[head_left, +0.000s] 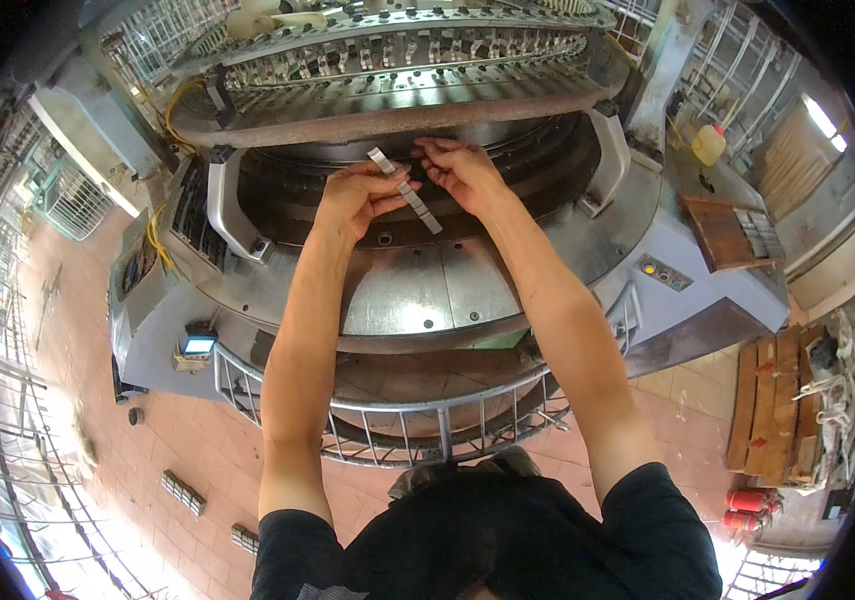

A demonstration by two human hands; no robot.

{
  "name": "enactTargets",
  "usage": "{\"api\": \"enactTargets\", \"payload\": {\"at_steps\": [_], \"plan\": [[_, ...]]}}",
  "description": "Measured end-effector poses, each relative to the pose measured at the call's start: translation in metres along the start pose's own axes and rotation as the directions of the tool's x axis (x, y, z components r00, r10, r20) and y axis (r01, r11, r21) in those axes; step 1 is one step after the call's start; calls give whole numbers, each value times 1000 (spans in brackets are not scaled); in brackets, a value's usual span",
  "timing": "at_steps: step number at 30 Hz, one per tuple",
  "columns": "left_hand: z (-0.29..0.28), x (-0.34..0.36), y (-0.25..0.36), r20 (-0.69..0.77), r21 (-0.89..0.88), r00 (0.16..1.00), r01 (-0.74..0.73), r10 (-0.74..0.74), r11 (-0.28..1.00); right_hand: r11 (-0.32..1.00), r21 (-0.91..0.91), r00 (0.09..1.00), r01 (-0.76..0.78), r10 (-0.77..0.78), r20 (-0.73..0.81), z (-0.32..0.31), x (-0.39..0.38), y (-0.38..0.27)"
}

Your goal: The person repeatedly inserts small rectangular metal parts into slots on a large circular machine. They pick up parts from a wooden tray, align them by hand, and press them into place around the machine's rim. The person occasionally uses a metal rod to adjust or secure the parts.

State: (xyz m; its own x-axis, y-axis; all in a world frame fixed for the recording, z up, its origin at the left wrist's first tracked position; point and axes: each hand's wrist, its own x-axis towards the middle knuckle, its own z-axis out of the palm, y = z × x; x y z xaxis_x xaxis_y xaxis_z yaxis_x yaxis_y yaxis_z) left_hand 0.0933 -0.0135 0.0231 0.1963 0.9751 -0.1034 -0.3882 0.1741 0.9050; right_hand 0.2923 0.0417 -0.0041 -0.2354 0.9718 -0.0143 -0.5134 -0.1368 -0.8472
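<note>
My left hand [362,192] is closed on a narrow, segmented silver metal bar [421,210], held aslant over the dark recessed ring [557,180] of a large circular steel machine. My right hand [452,165] is just right of the bar, fingers curled at the dark recess; what they hold, if anything, is too small to tell. Above both hands is the machine's curved upper ring [317,128] with rows of small metal parts. A flat steel deck [407,285] with bolts lies below them.
A curved tubular railing [444,425] runs round the machine's front. Upright pillars [662,80] flank it. At right are a wooden-backed tray [707,230], a yellowish jug [708,145], stacked planks [767,400] and red cylinders [747,510]. Segmented blocks [183,492] lie on the tiled floor, near wire cages [72,205].
</note>
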Motion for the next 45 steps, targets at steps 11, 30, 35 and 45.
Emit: {"api": "enactTargets", "payload": {"at_steps": [11, 30, 35, 45], "plan": [[0, 2, -10, 31, -76, 999, -26, 29, 997, 997, 72, 996, 16, -10, -86, -3, -6, -1], [23, 5, -3, -38, 39, 998, -48, 50, 998, 524, -848, 994, 72, 29, 102, -3, -74, -26], [39, 12, -6, -2, 74, 1000, -14, 14, 997, 660, -749, 987, 63, 69, 144, -22, -77, -30], [35, 6, 9, 2, 369, 996, 81, -88, 926, 468, -868, 962, 164, -270, 36, -30, -84, -21]]}}
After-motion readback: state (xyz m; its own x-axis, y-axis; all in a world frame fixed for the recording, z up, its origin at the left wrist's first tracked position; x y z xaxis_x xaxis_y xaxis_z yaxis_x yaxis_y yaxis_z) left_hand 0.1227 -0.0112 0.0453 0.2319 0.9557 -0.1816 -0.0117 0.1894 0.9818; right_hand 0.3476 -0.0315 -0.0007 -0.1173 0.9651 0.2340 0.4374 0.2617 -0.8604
